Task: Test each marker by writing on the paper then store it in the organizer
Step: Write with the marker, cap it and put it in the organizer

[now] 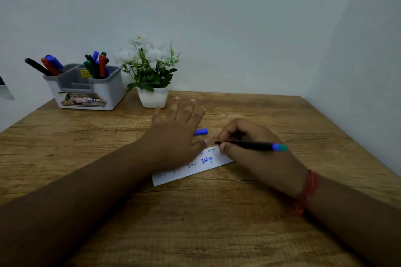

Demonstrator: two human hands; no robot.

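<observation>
In the head view, a thin black marker (249, 145) is being held in the grip of the right hand (256, 154), with the fingers closed around it near the tip. The tip is touching, or almost touching, the far end of the paper (195, 167); which one cannot be told. The blue and green end is sticking out to the right. The paper is being pressed flat on the counter (217, 223) by the left hand (173, 136), which is spread open and holding nothing. Small words are already written on the paper, one of them in bright blue. A blue cap (200, 131) is lying on the counter just behind the hands.

The marker is probably light, stiff and a bit smooth, so it is best held low near the tip for writing. The paper is thin and would likely slide if it were not being held down.

At the back left, a grey and white organizer (86, 93) is standing. Black, red and blue markers are leaning in its left part, and green, red, black and blue ones are standing in its right part. The low front parts look empty. A white flower pot (153, 97) is standing beside it.
</observation>
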